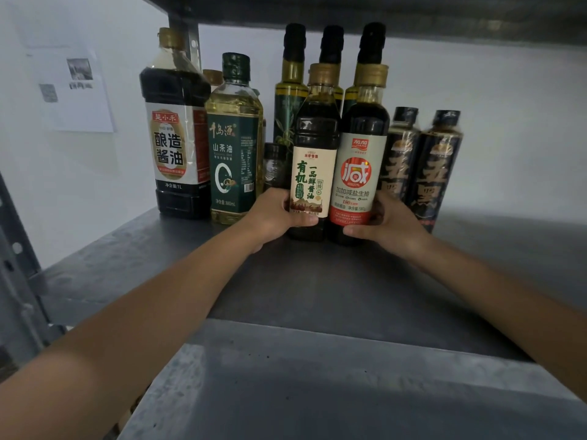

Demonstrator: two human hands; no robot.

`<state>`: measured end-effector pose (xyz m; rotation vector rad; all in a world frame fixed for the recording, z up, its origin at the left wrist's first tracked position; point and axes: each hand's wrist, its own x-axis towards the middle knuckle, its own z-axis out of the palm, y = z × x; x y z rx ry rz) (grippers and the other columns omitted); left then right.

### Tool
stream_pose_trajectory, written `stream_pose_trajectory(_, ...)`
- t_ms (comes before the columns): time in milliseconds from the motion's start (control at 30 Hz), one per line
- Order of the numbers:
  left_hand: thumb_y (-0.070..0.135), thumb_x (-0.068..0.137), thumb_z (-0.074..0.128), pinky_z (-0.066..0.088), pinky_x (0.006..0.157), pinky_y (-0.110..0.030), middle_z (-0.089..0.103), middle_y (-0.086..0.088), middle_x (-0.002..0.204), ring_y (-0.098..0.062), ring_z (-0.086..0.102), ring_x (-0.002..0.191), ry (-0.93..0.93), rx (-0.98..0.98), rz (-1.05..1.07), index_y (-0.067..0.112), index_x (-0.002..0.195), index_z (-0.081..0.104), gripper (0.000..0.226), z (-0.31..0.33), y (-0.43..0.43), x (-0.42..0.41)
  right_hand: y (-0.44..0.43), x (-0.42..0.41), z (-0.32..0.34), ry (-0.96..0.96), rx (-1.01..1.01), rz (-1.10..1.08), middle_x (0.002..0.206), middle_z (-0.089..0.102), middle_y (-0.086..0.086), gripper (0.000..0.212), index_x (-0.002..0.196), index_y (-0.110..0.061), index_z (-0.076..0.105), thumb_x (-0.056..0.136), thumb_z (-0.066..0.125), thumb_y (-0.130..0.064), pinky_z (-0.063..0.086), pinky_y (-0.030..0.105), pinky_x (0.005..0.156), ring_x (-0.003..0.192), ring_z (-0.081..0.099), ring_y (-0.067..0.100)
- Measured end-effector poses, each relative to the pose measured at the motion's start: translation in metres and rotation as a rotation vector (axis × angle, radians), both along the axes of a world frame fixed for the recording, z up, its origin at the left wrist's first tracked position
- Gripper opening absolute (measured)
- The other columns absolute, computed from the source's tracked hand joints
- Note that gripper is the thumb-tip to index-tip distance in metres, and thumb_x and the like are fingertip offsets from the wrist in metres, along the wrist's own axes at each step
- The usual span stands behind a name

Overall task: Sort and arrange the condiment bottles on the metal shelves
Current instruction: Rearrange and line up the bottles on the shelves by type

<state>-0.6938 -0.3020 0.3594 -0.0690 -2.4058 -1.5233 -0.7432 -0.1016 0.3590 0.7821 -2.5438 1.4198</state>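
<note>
1. Head view, nearest items: left forearm (127, 312) and right forearm (508, 296) reach in from the lower corners, over the grey metal shelf (317, 296).
2. Left hand (273, 214): fingers curled round the lower body of the cream-label soy bottle (314, 173), thumb across the bottom of the label.
3. Right hand (387, 222): wrapped round the lower body of the red-label soy bottle (359, 173), thumb near its base.
4. Position: both bottles are upright, side by side and touching, mid-shelf, just in front of the olive oil bottles (290, 90). Whether their bases rest on the deck or are just clear of it cannot be told.
5. Neighbours: large soy bottle (176, 138) and camellia oil bottle (235, 147) to the left, small dark jar (274, 163) behind the left hand, two black wrapped bottles (435, 166) to the right.
6. Handling assessment: both bottles are nearly full, so probably weighty for their size. They look rigid, smooth-walled and possibly glass, so treat them as breakable. Tall, narrow forms tip easily.
7. Grip assessment: the paper labels offer better friction than the bare shoulders. The present low hold suits sliding, and a mid-label hold would steady a lift.
</note>
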Motion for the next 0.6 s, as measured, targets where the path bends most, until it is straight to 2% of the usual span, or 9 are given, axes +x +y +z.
stream_pose_trajectory(67,0.011,0.079,0.074,0.045,0.091,-0.023,0.066,0.001,0.117,-0.009,0.059,0.105,-0.007,-0.019,0.010,0.014,0.118,0.063,0.040,-0.001,0.000,0.000,-0.001,0.000,-0.001,0.013,0.002,-0.004,0.129,0.055,0.001,0.070,0.132,-0.017,0.043,0.073,0.079,-0.017,0.042,0.027,0.093,0.112,0.051,0.011)
stream_pose_trajectory(233,0.014,0.080,0.074,0.040,0.090,-0.019,0.066,0.001,0.119,-0.009,0.058,0.109,0.028,-0.089,0.036,0.016,0.119,0.064,0.040,-0.003,0.001,0.003,0.002,-0.002,-0.002,0.012,0.021,0.027,0.129,0.055,0.001,0.069,0.134,-0.016,0.042,0.075,0.077,-0.017,0.042,0.026,0.093,0.111,0.051,0.010)
stream_pose_trajectory(367,0.019,0.080,0.075,0.044,0.094,-0.022,0.067,-0.002,0.118,-0.012,0.060,0.109,0.074,-0.217,0.148,0.012,0.117,0.066,0.039,-0.005,0.005,0.007,0.005,-0.004,-0.003,-0.002,0.018,0.059,0.130,0.056,0.002,0.069,0.135,-0.016,0.042,0.075,0.077,-0.016,0.043,0.033,0.100,0.118,0.052,0.016)
stream_pose_trajectory(467,0.032,0.082,0.071,0.048,0.079,-0.028,0.071,-0.007,0.105,-0.021,0.065,0.098,0.073,-0.463,0.331,0.009,0.102,0.071,0.030,-0.003,0.013,0.016,0.008,-0.003,-0.004,0.013,0.023,0.070,0.130,0.056,0.002,0.069,0.135,-0.016,0.042,0.076,0.077,-0.020,0.043,0.034,0.101,0.118,0.053,0.016)
stream_pose_trajectory(533,0.044,0.085,0.064,0.048,0.070,-0.033,0.068,-0.012,0.094,-0.029,0.065,0.091,0.005,-0.692,0.478,0.010,0.082,0.063,0.034,-0.002,0.023,0.028,0.014,-0.002,-0.004,0.034,0.063,0.070,0.128,0.057,0.004,0.068,0.135,-0.014,0.042,0.077,0.076,-0.023,0.044,0.031,0.097,0.115,0.055,0.017)
stream_pose_trajectory(600,0.055,0.088,0.054,0.047,0.068,-0.035,0.065,-0.011,0.095,-0.031,0.063,0.091,-0.085,-0.855,0.555,0.008,0.087,0.062,0.047,-0.004,0.035,0.047,0.027,0.003,-0.002,0.019,0.119,0.079,0.128,0.056,0.006,0.069,0.137,-0.012,0.041,0.078,0.075,-0.026,0.045,0.033,0.098,0.114,0.056,0.019)
